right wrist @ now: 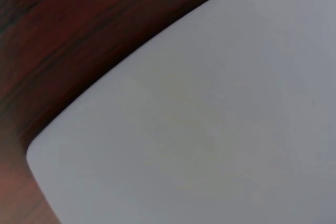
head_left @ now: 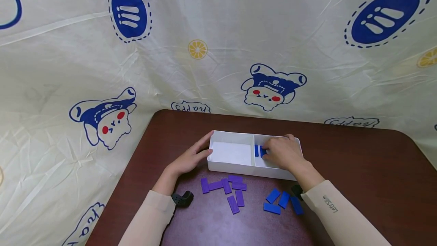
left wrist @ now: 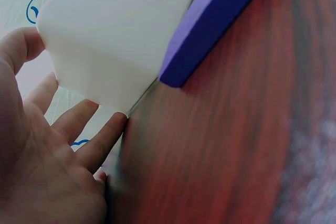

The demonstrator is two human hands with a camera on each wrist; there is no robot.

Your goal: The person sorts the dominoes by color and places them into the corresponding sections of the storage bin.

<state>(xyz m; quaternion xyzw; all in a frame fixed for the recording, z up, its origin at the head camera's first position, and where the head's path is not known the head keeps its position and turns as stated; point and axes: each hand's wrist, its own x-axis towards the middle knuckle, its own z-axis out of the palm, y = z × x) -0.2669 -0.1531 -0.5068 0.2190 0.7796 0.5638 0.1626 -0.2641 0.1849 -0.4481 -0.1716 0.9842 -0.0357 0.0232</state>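
A white two-compartment box (head_left: 232,167) sits on the table. My left hand (head_left: 187,160) is at its left end, thumb near the front corner and fingers reaching along the side. In the left wrist view the spread fingers of the left hand (left wrist: 58,140) touch the white wall (left wrist: 115,30). My right hand (head_left: 284,151) reaches into the right compartment and pinches a blue block (head_left: 263,151), partly hidden by the fingers. Left of it, another blue block (head_left: 256,150) stands near the divider (head_left: 253,143). The right wrist view shows only the box's outer wall (right wrist: 184,114).
Several purple blocks (head_left: 216,185) lie loosely on the brown table (head_left: 355,170) before the box. Further right lie several blue blocks (head_left: 272,208), close to my right forearm. A printed white cloth (head_left: 211,18) hangs behind the table.
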